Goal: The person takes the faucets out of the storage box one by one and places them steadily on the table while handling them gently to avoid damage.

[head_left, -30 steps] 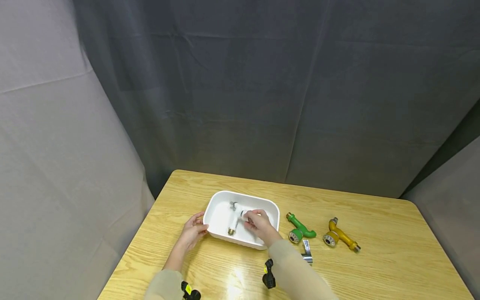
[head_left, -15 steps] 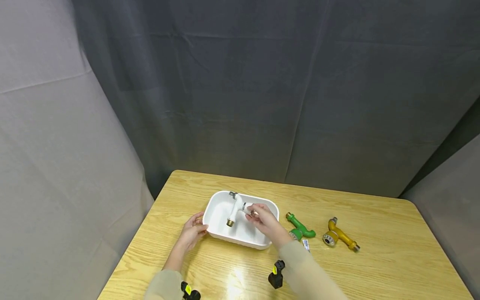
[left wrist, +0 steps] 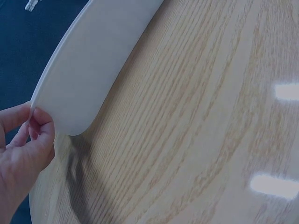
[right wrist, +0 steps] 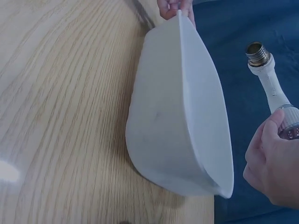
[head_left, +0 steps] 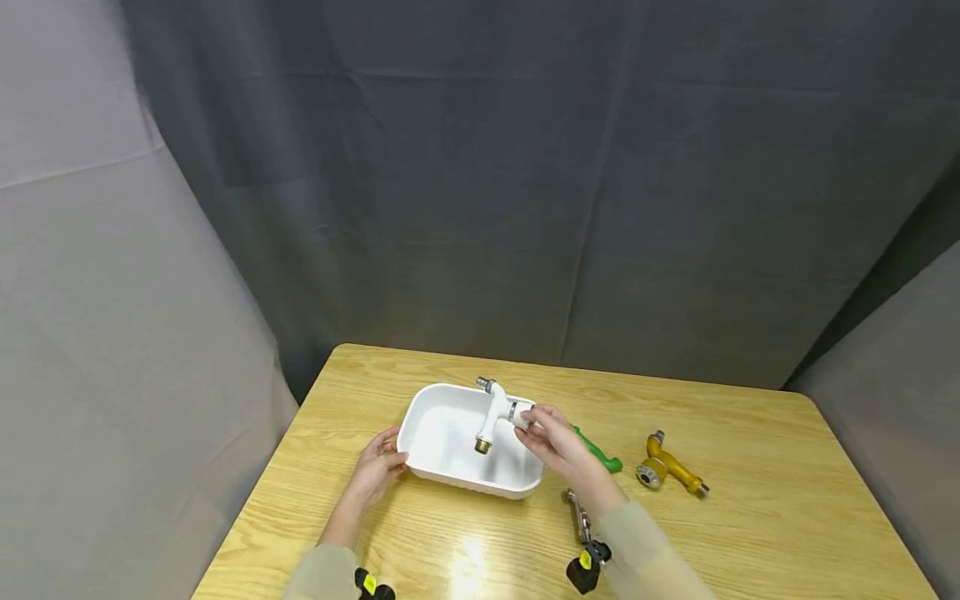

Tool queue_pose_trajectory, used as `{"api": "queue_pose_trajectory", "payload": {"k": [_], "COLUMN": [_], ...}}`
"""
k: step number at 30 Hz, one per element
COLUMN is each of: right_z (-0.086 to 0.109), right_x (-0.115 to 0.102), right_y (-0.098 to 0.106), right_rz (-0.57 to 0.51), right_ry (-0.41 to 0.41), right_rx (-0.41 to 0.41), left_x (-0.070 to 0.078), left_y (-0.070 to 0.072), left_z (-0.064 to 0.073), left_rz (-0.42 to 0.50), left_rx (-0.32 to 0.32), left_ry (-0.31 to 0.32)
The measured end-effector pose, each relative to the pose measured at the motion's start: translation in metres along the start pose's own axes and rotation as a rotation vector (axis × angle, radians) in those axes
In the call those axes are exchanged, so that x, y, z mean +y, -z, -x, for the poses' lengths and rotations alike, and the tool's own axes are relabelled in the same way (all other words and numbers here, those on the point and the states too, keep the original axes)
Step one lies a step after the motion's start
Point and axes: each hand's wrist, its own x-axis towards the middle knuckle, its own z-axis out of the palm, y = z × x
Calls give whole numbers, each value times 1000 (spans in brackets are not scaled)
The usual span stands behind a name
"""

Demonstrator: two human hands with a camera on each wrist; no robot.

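My left hand (head_left: 375,471) pinches the left rim of a white plastic basin (head_left: 431,437); in the left wrist view, thumb and fingers sit on either side of that rim. With my right hand (head_left: 558,443) I hold a white faucet (head_left: 492,421) by its round knob. The faucet is raised over the basin, its brass threaded end toward me and its metal-tipped end over the far rim. In the right wrist view, the threaded end of the faucet (right wrist: 271,86) points up, beside the basin (right wrist: 159,116). Nothing else shows inside the basin.
Right of the basin on the wooden table (head_left: 780,500) lie a green faucet (head_left: 606,458), partly behind my right hand, and a yellow faucet (head_left: 678,469). A chrome faucet (head_left: 581,515) lies closer, partly hidden by my right forearm. Dark cloth (head_left: 465,208) hangs behind the table.
My right hand has lifted the white faucet from inside the basin and brought it up and rightward. The left hand stays at the basin's rim. The head view has shifted slightly.
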Motion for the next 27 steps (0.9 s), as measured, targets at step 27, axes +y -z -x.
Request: {"api": "queue_pose_trajectory", "payload": {"k": [27], "right_z": [77], "right_x": [-50], "right_y": [136], "right_rz": [10], "right_ry": [83], "right_rx": [-12], "left_x": [0], "left_y": [-1], "left_z": [-6], "left_rz": [-7], "left_rx": [26], "left_ry": [13]}}
